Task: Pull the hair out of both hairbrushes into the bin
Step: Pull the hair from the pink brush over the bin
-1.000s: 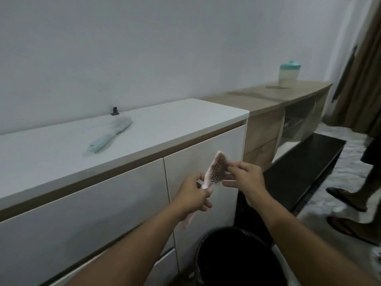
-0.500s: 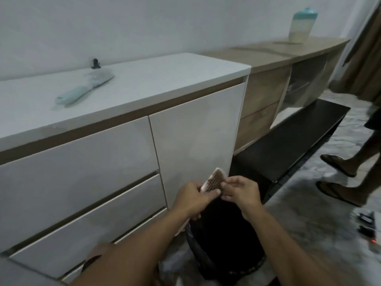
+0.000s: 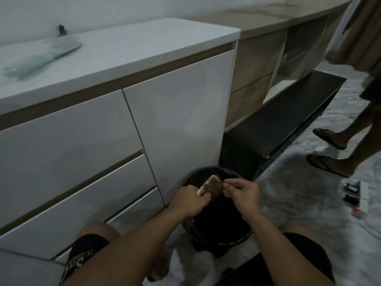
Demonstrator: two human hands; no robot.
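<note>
- Pink hairbrush (image 3: 210, 187) held directly over the black bin (image 3: 216, 242), bristle face turned up and toward the camera, its far end pointing away and slightly right.
- Left hand (image 3: 190, 200) wrapped closed around the near end of the pink hairbrush, fingers curled over the lower part of the bristle pad, handle hidden inside the fist.
- Right hand (image 3: 240, 193) nearly closed, thumb and forefinger pinched together at the right edge of the brush head; too blurred and dark to tell whether any hair sits in the pinch.
- Black bin standing on the pale marbled floor (image 3: 299, 203) just beside the lower corner of the white cabinet (image 3: 181, 112), between the person's two knees, lined in black, contents lost in the dark interior.
- Mint-green hairbrush (image 3: 39, 56) lying flat on the white cabinet top at far left, well apart from the hands, handle toward the left edge of the view, head toward a small dark object (image 3: 61, 30) by the wall.
- Wooden shelving unit (image 3: 259, 56) adjoining the cabinet on the right, with a low black bench (image 3: 288, 112) in front of it.
- Bare legs and sandalled feet (image 3: 327, 149) of another person at the right edge, on the floor.
- White power strip (image 3: 358, 201) with a lit red switch further right, near those feet.
</note>
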